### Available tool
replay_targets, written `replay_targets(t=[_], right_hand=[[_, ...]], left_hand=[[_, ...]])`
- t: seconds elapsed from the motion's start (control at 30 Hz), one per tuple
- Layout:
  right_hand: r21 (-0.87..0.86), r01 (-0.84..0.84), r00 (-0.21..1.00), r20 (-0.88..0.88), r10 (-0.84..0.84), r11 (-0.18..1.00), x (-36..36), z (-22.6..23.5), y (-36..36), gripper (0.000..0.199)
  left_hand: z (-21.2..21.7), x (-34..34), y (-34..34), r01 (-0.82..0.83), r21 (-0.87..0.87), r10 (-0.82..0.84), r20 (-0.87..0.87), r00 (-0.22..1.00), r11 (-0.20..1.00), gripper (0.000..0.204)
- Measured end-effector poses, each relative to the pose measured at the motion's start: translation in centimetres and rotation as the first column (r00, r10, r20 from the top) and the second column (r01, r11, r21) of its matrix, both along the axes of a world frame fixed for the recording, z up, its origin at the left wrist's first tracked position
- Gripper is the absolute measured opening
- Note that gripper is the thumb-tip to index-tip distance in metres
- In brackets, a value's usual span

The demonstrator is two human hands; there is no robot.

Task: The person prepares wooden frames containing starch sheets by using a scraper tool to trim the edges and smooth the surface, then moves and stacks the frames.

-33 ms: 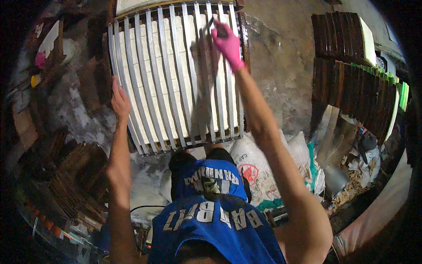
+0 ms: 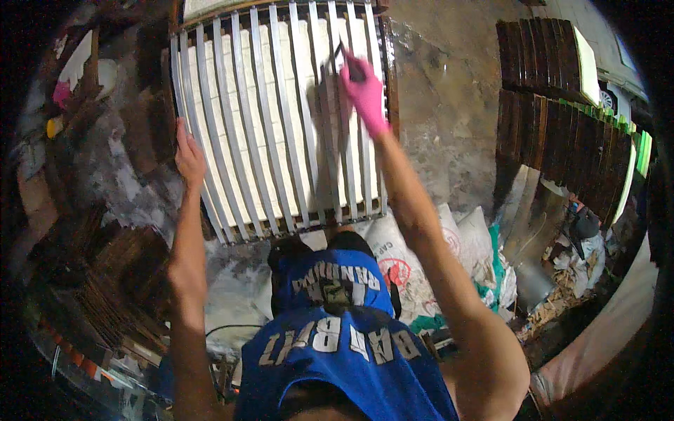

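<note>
A metal rack of long parallel bars (image 2: 250, 105) lies over a pale white slab (image 2: 267, 182) scored with crosswise lines. At the rack's left edge my bare left hand (image 2: 190, 156) is closed on the rim, some of its fingers hidden. My right hand (image 2: 364, 95), in a pink glove, is closed around the dark handle of a knife. The thin knife blade (image 2: 339, 51) points away from me over the bars near the rack's far right part. Where its tip meets the slab, I cannot make out. A shadow of my arm falls across the bars.
Stacks of dark boards (image 2: 562, 140) stand at the right on wet floor. White sacks (image 2: 404, 263) sit near me, right of my legs. More dark boards (image 2: 116, 288) are piled at the left. Another pale slab (image 2: 210, 5) lies beyond the rack.
My right hand has drawn the knife a little nearer to me along the bars. My left hand stays at the rack's left edge.
</note>
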State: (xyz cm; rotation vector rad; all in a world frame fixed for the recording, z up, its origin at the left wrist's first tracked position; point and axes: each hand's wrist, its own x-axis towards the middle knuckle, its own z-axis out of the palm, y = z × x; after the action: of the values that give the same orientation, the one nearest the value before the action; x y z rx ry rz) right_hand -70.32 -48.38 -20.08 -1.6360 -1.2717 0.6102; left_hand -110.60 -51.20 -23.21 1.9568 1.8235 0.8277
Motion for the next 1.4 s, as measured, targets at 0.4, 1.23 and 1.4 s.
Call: replay_targets(t=[0.4,1.23,1.4], right_hand=[[-0.01,-0.105,0.934,0.342,0.102,0.994,7.5,5.6,-2.2,0.034],[0.253,0.259,0.954,0.083,-0.287,0.932,9.3,19.0,-20.4,0.043],[0.456,-0.073,0.845,0.5,-0.188,0.887,2.9,31.5,-18.0,0.044]], left_hand=[[-0.4,0.0,-0.4,-0.046,-0.052,0.044,-0.043,0.998,0.998,0.046],[8.0,4.3,-2.3,-0.324,0.003,0.311,0.274,0.91,0.946,0.071],[16.7,6.3,-12.2,-0.506,0.076,0.419,0.461,0.782,0.859,0.059]])
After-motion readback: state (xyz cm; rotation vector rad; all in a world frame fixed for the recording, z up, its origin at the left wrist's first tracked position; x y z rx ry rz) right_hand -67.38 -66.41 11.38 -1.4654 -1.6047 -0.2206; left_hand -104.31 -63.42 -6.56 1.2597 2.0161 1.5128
